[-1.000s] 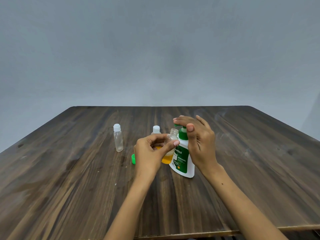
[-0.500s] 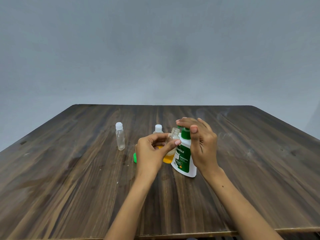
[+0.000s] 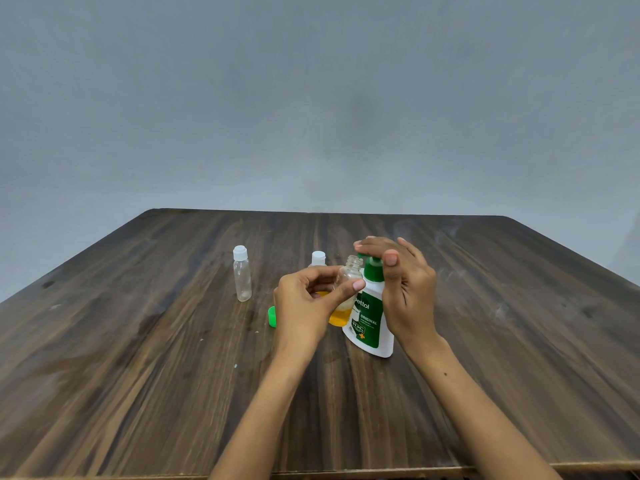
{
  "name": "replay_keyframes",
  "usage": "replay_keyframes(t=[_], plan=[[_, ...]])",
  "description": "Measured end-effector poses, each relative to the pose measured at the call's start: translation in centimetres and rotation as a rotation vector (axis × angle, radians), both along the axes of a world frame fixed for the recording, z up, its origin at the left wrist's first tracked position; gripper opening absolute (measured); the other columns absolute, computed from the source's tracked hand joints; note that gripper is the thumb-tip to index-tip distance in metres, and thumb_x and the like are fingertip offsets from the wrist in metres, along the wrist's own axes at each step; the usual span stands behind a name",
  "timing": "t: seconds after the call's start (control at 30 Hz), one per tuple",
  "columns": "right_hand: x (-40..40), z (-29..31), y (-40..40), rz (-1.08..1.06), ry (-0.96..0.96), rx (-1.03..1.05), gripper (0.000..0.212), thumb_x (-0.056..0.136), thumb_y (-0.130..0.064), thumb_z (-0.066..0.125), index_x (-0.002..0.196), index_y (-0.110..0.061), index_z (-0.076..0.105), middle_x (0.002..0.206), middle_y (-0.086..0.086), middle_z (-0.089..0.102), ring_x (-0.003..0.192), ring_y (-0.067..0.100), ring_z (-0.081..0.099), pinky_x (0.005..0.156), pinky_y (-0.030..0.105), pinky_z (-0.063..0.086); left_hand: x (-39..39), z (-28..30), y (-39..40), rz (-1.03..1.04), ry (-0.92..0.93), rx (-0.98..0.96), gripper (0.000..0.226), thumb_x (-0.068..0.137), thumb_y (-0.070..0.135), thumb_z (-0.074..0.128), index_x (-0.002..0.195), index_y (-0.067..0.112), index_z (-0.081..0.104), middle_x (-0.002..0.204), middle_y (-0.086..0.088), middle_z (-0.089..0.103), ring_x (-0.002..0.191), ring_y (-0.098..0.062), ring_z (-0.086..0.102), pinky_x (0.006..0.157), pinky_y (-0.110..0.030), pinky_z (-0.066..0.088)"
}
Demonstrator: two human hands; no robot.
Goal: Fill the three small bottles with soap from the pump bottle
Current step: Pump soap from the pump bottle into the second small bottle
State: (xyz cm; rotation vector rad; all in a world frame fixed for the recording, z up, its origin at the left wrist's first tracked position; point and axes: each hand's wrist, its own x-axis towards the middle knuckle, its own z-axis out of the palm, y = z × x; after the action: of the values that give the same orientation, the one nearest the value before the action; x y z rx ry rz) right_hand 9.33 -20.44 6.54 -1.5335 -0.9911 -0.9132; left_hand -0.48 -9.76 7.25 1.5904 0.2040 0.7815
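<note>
On table [image 3: 173,358] | left hand [image 3: 304,303] pinches small bottle [image 3: 349,277], soap [image 3: 337,318] inside | right hand [image 3: 408,292] flat, pressing pump bottle [image 3: 369,323]

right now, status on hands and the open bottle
Left hand grips open bottle, partly filled. Right hand on pump bottle head. Green cap off, beside left hand.

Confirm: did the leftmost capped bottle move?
No. The empty bottle keeps its gap from the green cap lying on the table.
</note>
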Motion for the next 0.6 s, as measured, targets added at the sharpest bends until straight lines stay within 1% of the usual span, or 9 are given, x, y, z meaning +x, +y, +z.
replay_keyframes(t=[0.13,0.3,0.47,0.6], plan=[[0.01,0.49,-0.08,-0.010,-0.013,-0.012,0.066,0.104,-0.049,0.019,0.101,-0.010,0.073,0.108,-0.002,0.071,0.110,0.013,0.064,0.105,0.045,0.040,-0.05,0.03,0.04,0.009,-0.001,-0.005,0.031,0.055,0.040,0.082,0.083,0.030,0.073,0.085,0.002,0.077,0.085,-0.014,0.072,0.082,-0.032,0.059],[-0.15,-0.29,0.23,-0.010,0.008,0.023,0.066,0.104,-0.048,0.020,0.098,-0.010,0.073,0.105,-0.004,0.071,0.105,0.012,0.065,0.102,0.046,0.042,-0.01,-0.15,-0.01,0.009,0.014,-0.012,0.026,0.061,0.030,0.086,0.084,0.029,0.073,0.086,0.001,0.077,0.086,-0.013,0.072,0.082,-0.031,0.059],[0.07,0.16,0.07,-0.005,-0.007,0.018,0.066,0.104,-0.048,0.019,0.098,-0.010,0.073,0.105,-0.004,0.071,0.106,0.013,0.065,0.103,0.045,0.041,-0.07,-0.20,-0.10,0.010,0.001,-0.009,0.025,0.059,0.033,0.085,0.080,0.035,0.071,0.086,0.003,0.077,0.085,-0.013,0.072,0.081,-0.030,0.059],[0.11,0.41,0.27,-0.016,-0.011,0.018,0.068,0.104,-0.049,0.018,0.096,-0.009,0.073,0.104,-0.003,0.071,0.105,0.014,0.066,0.104,0.043,0.040,-0.04,-0.31,0.12,0.013,0.007,-0.018,0.025,0.061,0.030,0.086,0.083,0.030,0.073,0.087,0.001,0.077,0.086,-0.014,0.073,0.083,-0.033,0.059]])
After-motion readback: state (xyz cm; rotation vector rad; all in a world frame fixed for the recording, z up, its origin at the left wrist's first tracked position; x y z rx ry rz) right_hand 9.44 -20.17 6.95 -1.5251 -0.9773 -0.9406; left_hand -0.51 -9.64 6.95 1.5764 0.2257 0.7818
